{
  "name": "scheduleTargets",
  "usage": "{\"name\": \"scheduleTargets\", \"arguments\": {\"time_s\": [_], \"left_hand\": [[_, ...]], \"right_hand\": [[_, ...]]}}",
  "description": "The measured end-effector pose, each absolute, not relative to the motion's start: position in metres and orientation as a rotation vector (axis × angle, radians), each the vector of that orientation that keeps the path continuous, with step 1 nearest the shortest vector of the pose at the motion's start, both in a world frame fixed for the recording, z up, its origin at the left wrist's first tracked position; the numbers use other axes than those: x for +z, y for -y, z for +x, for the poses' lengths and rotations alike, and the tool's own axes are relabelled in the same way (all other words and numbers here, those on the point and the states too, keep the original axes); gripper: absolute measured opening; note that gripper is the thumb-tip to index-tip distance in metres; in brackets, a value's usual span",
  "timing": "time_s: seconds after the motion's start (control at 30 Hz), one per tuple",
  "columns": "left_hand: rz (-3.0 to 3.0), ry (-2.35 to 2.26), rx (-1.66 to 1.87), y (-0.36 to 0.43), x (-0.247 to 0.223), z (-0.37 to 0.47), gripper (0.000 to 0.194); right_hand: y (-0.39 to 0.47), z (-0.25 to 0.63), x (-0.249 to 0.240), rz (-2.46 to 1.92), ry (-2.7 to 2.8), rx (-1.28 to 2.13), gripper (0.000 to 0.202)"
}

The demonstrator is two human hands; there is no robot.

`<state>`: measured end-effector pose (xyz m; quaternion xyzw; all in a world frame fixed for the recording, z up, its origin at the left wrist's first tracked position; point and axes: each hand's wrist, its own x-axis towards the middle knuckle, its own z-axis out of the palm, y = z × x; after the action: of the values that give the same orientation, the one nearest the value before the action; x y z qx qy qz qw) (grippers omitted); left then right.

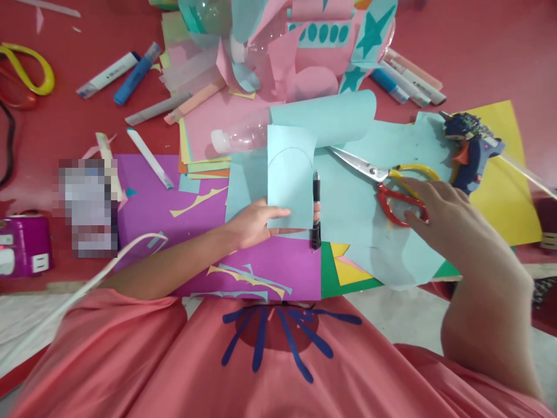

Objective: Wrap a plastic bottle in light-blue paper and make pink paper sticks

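My left hand [256,223] pinches the lower edge of a light blue paper strip [290,174], thumb on top. A thin curved line is drawn across the strip's upper part. To its right a black pen [316,206] is upright in view, fingers of the left hand partly showing beside it. My right hand [448,220] is on the scissors [374,172], its fingers over the yellow handle and its thumb at the red one. The blades point to the upper left, over a large light blue sheet [348,215].
Behind the strip lies a plastic bottle [241,138] beside a light blue paper roll [335,116]. A glue gun [474,154] rests on yellow paper [513,191] at right. Markers [150,157], a purple sheet [148,197] and a blurred phone-like object [89,212] are at left. A white cable [100,273] crosses my left arm.
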<state>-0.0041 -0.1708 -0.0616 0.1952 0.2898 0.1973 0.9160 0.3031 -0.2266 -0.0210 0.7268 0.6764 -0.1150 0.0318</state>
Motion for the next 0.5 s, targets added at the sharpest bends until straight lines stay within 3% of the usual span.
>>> {"name": "scheduleTargets", "arguments": {"time_s": [0.23, 0.5], "left_hand": [[0.488, -0.599, 0.396, 0.169, -0.059, -0.006, 0.040], [0.489, -0.731, 0.426, 0.171, -0.054, -0.006, 0.037]], "right_hand": [[0.207, 0.302, -0.034, 2.135, -2.179, -0.232, 0.065], [0.209, 0.306, -0.018, 2.250, -2.198, -0.466, 0.038]]}}
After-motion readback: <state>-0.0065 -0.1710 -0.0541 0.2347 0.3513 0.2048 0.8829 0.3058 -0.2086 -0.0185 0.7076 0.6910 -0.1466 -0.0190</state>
